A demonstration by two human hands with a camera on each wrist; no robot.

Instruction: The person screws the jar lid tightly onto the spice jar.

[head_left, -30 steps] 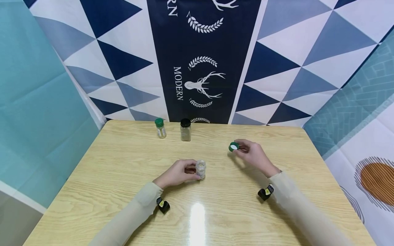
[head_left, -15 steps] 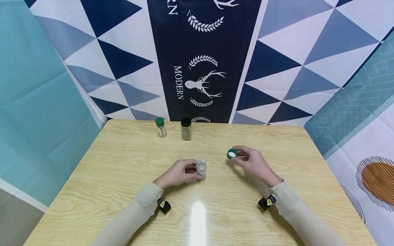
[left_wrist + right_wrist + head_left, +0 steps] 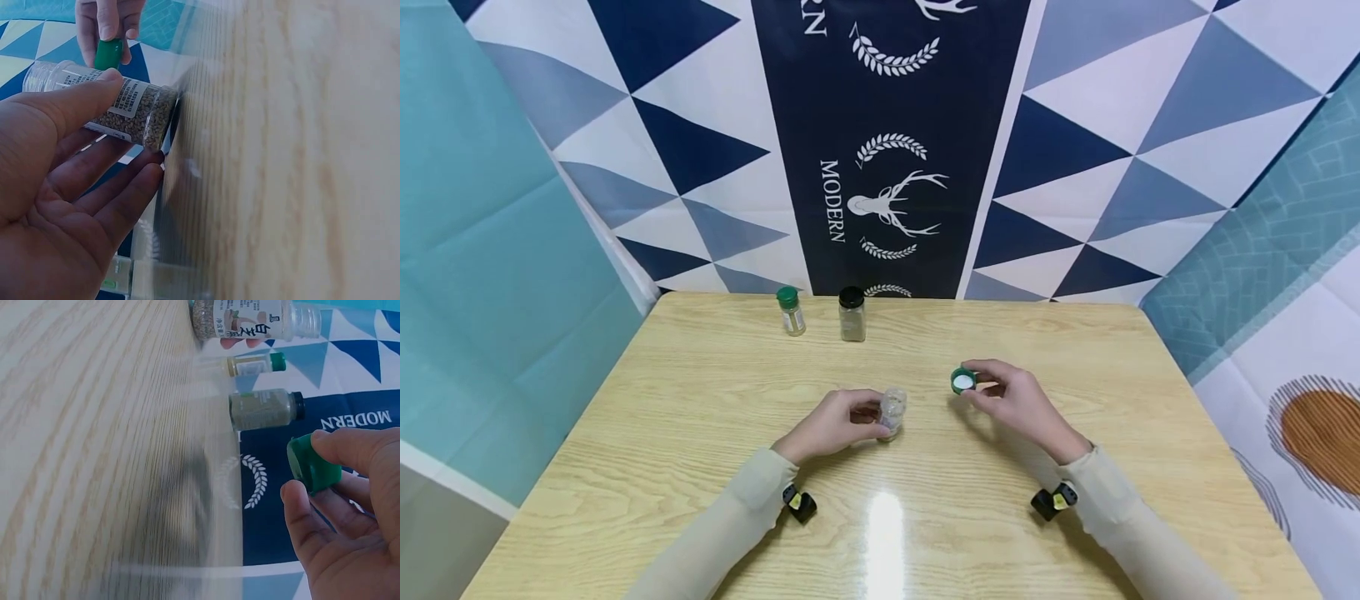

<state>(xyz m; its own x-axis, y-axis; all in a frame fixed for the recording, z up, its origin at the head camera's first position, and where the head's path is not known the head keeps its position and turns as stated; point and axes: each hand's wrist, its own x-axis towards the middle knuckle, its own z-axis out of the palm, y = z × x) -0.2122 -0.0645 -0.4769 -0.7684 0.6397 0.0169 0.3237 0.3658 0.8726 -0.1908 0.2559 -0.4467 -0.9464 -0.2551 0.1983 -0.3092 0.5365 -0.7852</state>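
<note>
My left hand (image 3: 838, 423) grips a clear, open-topped spice jar (image 3: 892, 408) around its side, the thumb across its label. Small pale seeds fill the lower part of the jar (image 3: 134, 112) in the left wrist view, and its top leans a little to the right in the head view. To the right, my right hand (image 3: 1021, 402) pinches a green cap (image 3: 962, 381) between thumb and fingers above the table. The cap's white inside faces up toward the head camera. In the right wrist view the green cap (image 3: 312, 464) is apart from the jar (image 3: 256, 319).
Toward the table's back edge stand a small jar with a green cap (image 3: 791, 312) and a square jar with a black lid (image 3: 852, 315). Patterned cloth (image 3: 700, 150) hangs behind the wooden table (image 3: 715, 367).
My right hand has brought the green cap nearer to me and slightly left. The jar in my left hand has tipped a little to the right; the left hand has hardly moved.
</note>
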